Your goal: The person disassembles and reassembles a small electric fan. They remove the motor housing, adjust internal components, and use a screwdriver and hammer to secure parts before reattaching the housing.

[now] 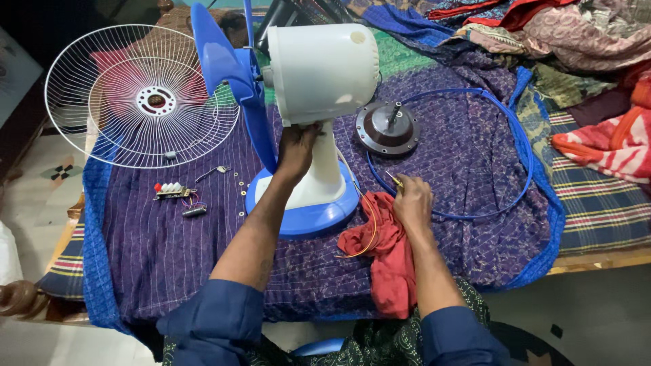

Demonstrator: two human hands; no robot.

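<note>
A white table fan (pixel 322 74) with a blue round base (pixel 305 213) stands on a purple quilted cloth (pixel 468 163). My left hand (pixel 296 148) grips the fan's white neck just under the motor housing. A blue fan blade (pixel 224 64) sticks out to the left of the housing. My right hand (pixel 410 202) pinches thin yellow wires (pixel 372 224) that trail over a red rag (pixel 386 251) beside the base. A round dark motor (pixel 388 127) with a shaft lies behind my right hand.
A white wire fan guard (pixel 142 98) lies at the left. A small switch board (pixel 173 191) with loose wires and small screws lies near it. A blue ring (pixel 522 156) curves around the motor. Piled cloths (pixel 583 41) fill the right and back.
</note>
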